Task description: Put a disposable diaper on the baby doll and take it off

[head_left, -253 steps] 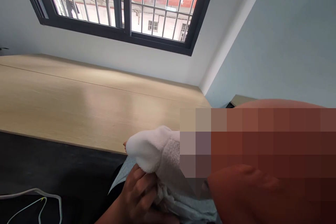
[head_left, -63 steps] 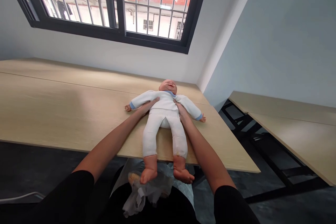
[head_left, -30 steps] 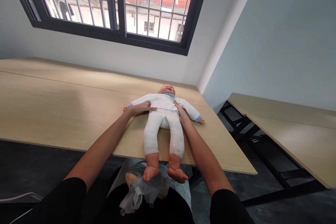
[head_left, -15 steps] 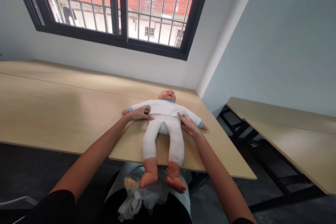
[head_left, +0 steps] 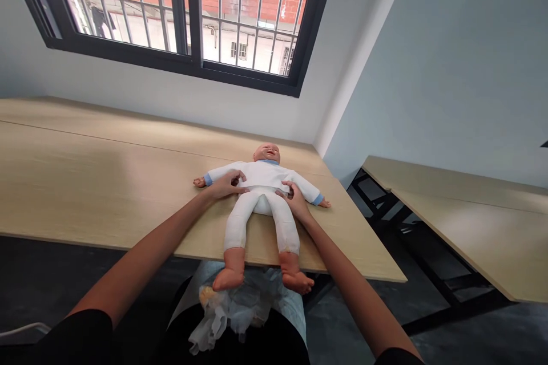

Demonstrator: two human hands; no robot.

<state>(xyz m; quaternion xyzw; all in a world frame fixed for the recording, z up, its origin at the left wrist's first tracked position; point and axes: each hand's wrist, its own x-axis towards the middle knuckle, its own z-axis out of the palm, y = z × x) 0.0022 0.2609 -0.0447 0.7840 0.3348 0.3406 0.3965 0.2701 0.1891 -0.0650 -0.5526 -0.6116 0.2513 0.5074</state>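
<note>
White-suited doll (head_left: 261,194) lies under left hand (head_left: 226,184) and right hand (head_left: 293,201).

Bare office-like room, long wooden desks (head_left: 107,171), barred window (head_left: 180,11), plain pale walls (head_left: 449,57)

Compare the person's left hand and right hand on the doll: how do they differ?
The left hand lies higher, on the doll's chest beside its sleeve; the right hand sits lower, at the waist. The left hand looks flat; the right hand's grip is unclear. Both touch the doll.
</note>
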